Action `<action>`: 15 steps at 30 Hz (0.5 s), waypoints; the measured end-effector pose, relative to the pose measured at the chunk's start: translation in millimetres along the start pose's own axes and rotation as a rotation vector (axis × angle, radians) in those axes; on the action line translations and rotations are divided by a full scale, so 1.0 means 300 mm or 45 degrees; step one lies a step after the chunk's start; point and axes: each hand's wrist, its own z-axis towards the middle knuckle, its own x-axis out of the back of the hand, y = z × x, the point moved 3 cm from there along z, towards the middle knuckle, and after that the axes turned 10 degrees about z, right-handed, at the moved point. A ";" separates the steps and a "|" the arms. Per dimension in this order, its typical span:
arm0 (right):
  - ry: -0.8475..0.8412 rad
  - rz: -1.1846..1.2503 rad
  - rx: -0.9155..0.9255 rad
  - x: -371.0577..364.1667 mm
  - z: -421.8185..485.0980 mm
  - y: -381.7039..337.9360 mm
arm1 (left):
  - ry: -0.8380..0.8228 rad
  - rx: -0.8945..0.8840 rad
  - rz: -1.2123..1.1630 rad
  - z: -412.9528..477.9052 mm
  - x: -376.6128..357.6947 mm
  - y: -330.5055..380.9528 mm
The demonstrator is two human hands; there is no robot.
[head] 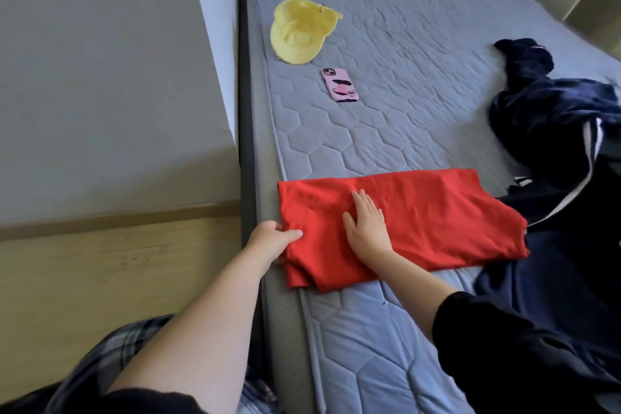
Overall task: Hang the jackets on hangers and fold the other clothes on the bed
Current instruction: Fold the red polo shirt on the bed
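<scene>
- The red garment (420, 212) lies half-folded at the bed (386, 118) edge.
- Right hand (368, 228) presses flat, fingers apart (a good anchor).
- Left hand (274, 239), fingers clamped on the left edge, should fold it squarely over.

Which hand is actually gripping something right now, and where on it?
The left hand pinches the folded red garment at its left edge, near the mattress side. The right hand only lies flat on top, gripping nothing.
</scene>
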 end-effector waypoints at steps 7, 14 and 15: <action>0.095 0.337 -0.184 0.138 -0.112 0.060 | 0.206 -0.131 0.132 -0.064 -0.033 0.143; 0.350 1.123 -0.638 0.334 -0.078 0.156 | -0.703 -0.321 -0.449 -0.178 -0.214 0.334; 0.313 1.259 -0.745 0.351 -0.072 0.169 | -0.851 -0.293 -0.500 -0.188 -0.237 0.336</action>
